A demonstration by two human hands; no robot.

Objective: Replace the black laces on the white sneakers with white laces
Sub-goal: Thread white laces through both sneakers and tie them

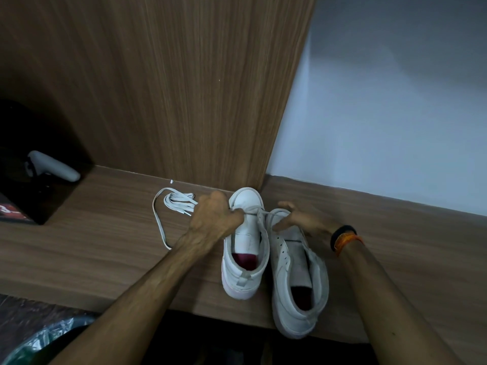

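Note:
Two white high-top sneakers stand side by side on a wooden shelf, toes toward the back. My left hand (214, 218) pinches a white lace (251, 212) that runs across the lowest eyelets of the left sneaker (246, 248). My right hand (297, 218) is over the toe of the right sneaker (297, 280), fingers curled near the same lace's other end; whether it grips the lace is unclear. A second white lace (172, 205) lies loosely bundled on the shelf left of my left hand. No black lace shows.
The wooden shelf (105, 248) ends at a front edge near me; the right sneaker's heel hangs slightly over it. A tall wooden panel (184, 88) rises behind the shoes. A dark box (34, 180) with a white controller (52, 167) sits at left.

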